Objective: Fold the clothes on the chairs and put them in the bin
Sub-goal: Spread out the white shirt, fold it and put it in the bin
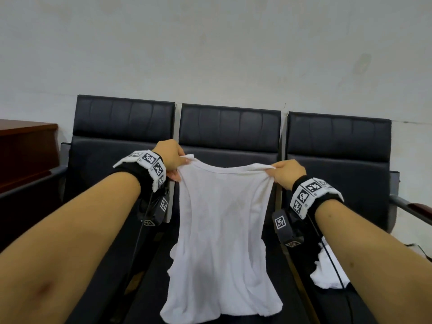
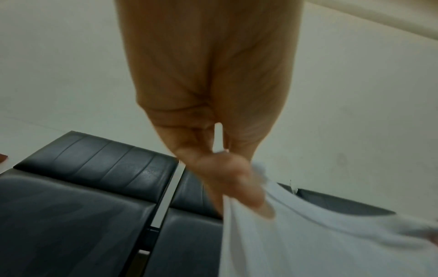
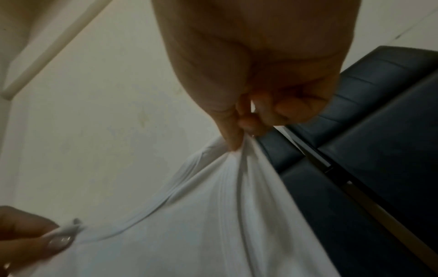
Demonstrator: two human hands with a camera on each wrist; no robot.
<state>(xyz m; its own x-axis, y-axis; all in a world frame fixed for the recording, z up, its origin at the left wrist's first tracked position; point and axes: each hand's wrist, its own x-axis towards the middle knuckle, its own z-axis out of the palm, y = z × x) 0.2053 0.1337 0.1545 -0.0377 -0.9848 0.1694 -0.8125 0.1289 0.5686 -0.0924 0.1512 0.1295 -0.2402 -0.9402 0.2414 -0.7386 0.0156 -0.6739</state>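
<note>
Pretty early in the job, judging by this. Holding up a white top (image 1: 219,220) by its two upper corners, spread out over the middle chair (image 1: 230,129) with the bottom hem draping down onto the seat. Left hand (image 1: 171,157) pinching the left shoulder corner, right hand (image 1: 288,173) pinching the right one, cloth stretched fairly taut between them. Looks like the shake-out-and-flatten stage, so no fold made yet on this piece as far as visible.

Still to go: fold this one, deal with the second white piece (image 1: 327,270) crumpled on the right chair (image 1: 339,141), then drop everything in the bin.

Hard to tell stuff:
- No bin anywhere in view, so no clue where it sits or whether anything's in it already.
- That second white piece mostly hidden behind the right forearm, can't say what kind of garment.
- Left chair (image 1: 124,122) seat largely covered by the left arm, so can't rule out more clothes there.
- Wrist views blurry, only show pinched fingertips and cloth.
- Brown wooden thing (image 1: 25,146) at far left cut off by the edge.
</note>
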